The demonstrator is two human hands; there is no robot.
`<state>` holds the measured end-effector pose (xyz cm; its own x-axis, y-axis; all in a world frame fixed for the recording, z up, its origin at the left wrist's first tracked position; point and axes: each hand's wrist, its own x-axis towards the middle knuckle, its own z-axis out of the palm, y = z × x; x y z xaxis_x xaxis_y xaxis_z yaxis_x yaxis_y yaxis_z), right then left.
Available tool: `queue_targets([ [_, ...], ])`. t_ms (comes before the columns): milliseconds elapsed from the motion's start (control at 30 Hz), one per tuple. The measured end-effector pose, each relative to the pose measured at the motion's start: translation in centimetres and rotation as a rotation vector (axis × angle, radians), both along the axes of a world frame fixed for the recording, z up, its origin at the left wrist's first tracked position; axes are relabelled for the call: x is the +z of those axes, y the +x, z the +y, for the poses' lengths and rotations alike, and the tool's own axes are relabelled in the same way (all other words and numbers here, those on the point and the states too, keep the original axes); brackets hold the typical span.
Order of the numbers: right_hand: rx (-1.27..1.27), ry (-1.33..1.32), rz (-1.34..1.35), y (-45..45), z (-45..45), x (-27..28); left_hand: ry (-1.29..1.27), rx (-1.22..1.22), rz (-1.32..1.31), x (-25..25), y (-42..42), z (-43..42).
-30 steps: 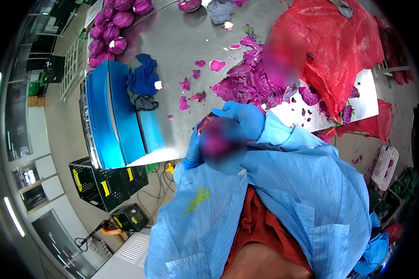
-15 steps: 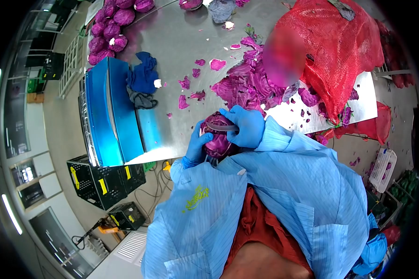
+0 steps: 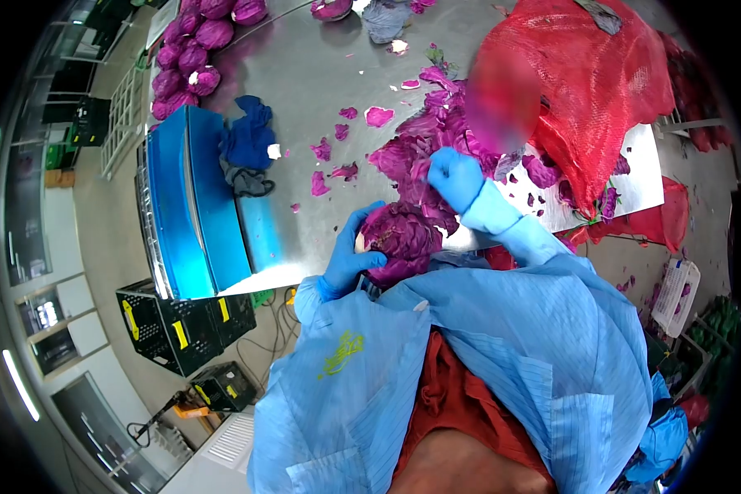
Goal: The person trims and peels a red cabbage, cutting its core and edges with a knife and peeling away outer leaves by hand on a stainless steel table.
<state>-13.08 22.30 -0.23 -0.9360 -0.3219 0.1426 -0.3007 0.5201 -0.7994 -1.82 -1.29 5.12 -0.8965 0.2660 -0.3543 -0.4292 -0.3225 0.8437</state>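
A purple cabbage with a pale cut base rests in my left hand, whose gloved fingers and thumb wrap its left side. My right hand, also in a blue glove, is closed above and to the right of the cabbage. A smeared purple leaf lies beside its fingers; whether they grip it is unclear, and no knife blade shows. Behind that hand, loose purple leaves are heaped on the metal table.
Several whole cabbages sit at the table's far left. Nearer are a blue box and a blue cloth. A red mesh bag lies at the right. Black crates stand on the floor.
My right hand has moved up and right, away from the cabbage, and the knife seen in it earlier no longer shows. My left hand still holds the cabbage, which looks turned.
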Motion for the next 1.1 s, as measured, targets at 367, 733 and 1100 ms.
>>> queue_targets([
  [367, 0.634, -0.431, -0.291, 1.3, -1.3, 6.1, -0.106, -0.058, 0.04, 0.8, -0.4, -0.4],
  [733, 0.568, -0.629, -0.579, 1.5, -1.5, 5.0, -0.074, -0.106, 0.068, 0.4, -0.6, -0.5],
  [1100, 0.204, -0.505, -0.622, 0.2, -1.4, 7.7, -0.096, -0.053, 0.099, 0.5, 0.1, -0.7],
])
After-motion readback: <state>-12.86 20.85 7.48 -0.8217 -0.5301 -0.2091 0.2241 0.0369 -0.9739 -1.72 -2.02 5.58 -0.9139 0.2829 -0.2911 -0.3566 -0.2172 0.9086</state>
